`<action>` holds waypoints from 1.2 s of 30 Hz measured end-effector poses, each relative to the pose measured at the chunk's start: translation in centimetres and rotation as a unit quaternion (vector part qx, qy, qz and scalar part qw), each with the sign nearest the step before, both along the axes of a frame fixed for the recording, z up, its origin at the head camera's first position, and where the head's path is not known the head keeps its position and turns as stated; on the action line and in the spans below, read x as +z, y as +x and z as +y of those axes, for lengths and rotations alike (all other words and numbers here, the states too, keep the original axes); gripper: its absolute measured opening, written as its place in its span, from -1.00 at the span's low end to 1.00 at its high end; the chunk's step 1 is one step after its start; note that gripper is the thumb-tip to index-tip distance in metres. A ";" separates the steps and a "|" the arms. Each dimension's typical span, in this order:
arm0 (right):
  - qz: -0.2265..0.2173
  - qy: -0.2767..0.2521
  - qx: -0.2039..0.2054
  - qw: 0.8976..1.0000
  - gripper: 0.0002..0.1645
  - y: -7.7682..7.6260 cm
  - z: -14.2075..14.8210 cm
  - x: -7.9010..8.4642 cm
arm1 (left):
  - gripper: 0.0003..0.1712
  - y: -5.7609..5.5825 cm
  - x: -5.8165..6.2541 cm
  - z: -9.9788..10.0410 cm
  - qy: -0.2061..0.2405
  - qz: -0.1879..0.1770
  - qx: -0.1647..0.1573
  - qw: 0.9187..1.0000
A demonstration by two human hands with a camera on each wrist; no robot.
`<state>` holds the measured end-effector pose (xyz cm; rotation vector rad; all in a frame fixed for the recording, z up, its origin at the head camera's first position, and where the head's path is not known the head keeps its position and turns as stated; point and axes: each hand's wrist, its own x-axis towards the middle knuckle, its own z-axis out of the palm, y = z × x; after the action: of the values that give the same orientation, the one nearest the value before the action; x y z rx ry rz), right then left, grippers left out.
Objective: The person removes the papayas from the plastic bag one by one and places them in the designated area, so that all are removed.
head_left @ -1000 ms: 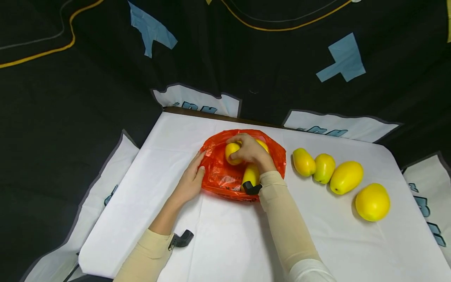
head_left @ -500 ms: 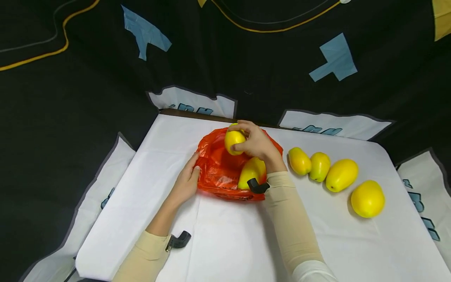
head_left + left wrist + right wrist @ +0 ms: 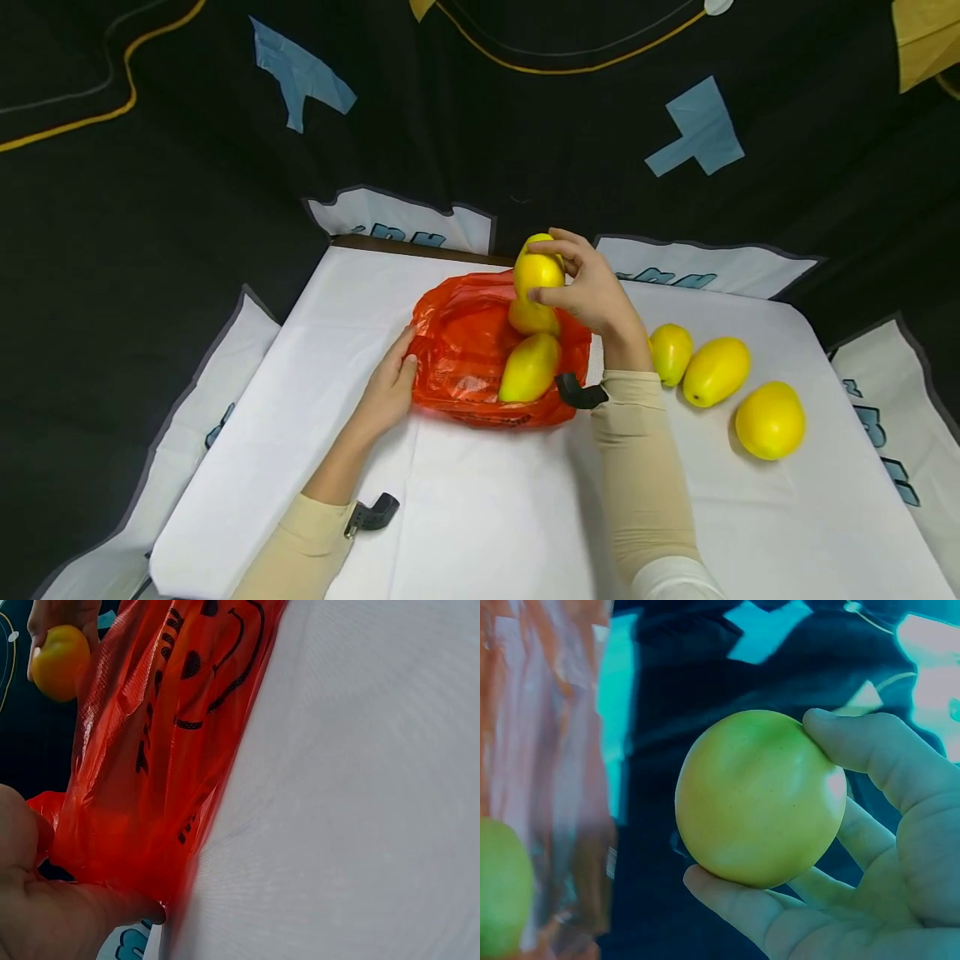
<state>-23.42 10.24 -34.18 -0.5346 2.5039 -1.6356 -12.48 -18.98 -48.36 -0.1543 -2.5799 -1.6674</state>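
A red plastic bag (image 3: pixel 465 342) lies with its mouth open on the white table. My left hand (image 3: pixel 386 383) grips its left rim, the thumb on the near side, and in the left wrist view the thin film bunches at my fingers. My right hand (image 3: pixel 588 287) holds a smooth yellow mango (image 3: pixel 761 799) between thumb and fingertips, above the bag's far right rim. Inside the bag, one yellow mango (image 3: pixel 531 367) lies near the front right. Another yellow fruit (image 3: pixel 534 318) shows behind it, partly covered by the held one.
On the right of the table sit a greenish-yellow fruit (image 3: pixel 670 354), an oblong yellow mango (image 3: pixel 716 372) and a large round yellow fruit (image 3: pixel 770 421). A sliver of one more is hidden by my right wrist. Black cloth (image 3: pixel 562 150) hangs behind the table's far edge.
My right hand has lifted the mango up out of the bag and carried it to the right, over the rim. The left hand keeps its grip on the bag.
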 end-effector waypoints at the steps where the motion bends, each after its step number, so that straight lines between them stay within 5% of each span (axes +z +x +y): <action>1: 0.004 -0.001 -0.005 1.000 -0.32 0.2 0.4 0.3 | -0.40 0.0 0.0 0.0 0.000 0.000 0.000 1.000; 16: 0.057 -0.003 -0.045 0.997 -0.29 2.7 4.9 2.1 | -0.39 0.4 -0.1 -0.3 -0.016 -0.017 0.005 1.000; 36: 0.008 -0.024 -0.088 0.996 -0.31 7.1 8.8 2.8 | -0.38 0.2 0.1 0.3 -0.022 -0.020 0.009 0.999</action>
<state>-16.34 19.00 -31.33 -0.3401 2.5945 -1.7619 -12.26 -18.68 -48.27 -0.0997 -2.6410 -1.6239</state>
